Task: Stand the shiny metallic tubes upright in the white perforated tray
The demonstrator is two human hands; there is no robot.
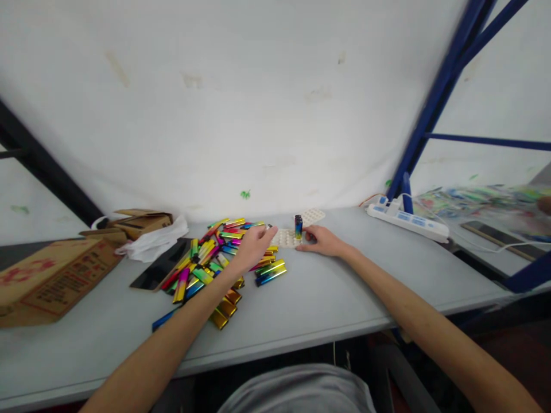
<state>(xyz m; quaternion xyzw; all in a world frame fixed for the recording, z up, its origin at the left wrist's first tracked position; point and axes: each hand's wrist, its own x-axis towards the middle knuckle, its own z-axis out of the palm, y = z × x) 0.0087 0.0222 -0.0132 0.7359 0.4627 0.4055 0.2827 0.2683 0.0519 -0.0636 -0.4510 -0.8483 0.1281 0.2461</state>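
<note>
1. You have the upright lighter (298, 228) at the right end of the tray (286, 238), just beside your right forefinger.
2. Your right hand (322, 241) has its thumb and forefinger spread, with the thumb low by the tray's near corner.
3. Your left hand (252, 248) is at the tray's left end, thumb and forefinger drawn close. A small metallic glint shows at their tips, but you cannot tell from this view whether they pinch a lighter.
4. Expect each lighter to be light and stiff, its shiny casing somewhat slippery; take it by the flat sides, near the top. The tray looks thin and light, so steady it by its rim.
5. Your left forearm covers part of the pile (208, 252), and your fingers hide the tray's left end.
6. The second tray (313, 216) is partly hidden behind the upright lighter.
</note>
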